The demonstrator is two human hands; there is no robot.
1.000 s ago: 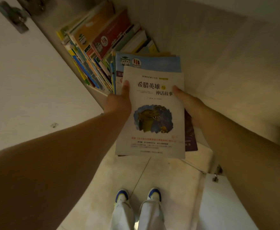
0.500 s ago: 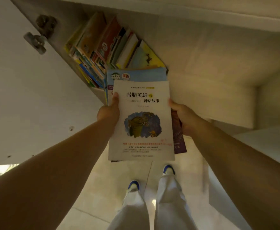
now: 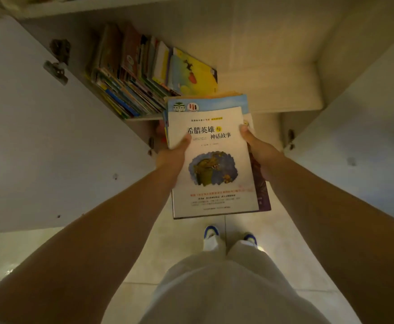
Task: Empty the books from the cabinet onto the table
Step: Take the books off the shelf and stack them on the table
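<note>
Several books form the stack (image 3: 212,160) I carry flat above the floor, clear of the cabinet (image 3: 273,66); my left hand (image 3: 171,153) and right hand (image 3: 260,153) clamp opposite edges, thumbs on top, keeping it level. More books (image 3: 140,76) lean inside.

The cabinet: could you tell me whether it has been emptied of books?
No, a row of books stands in the cabinet.

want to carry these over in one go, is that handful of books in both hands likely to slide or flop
The stack of books looks like thin glossy paperbacks, so probably slippery and somewhat floppy. Its edges are already staggered, hinting at sliding. The left hand and right hand grip opposite sides, which likely steadies it.
</note>
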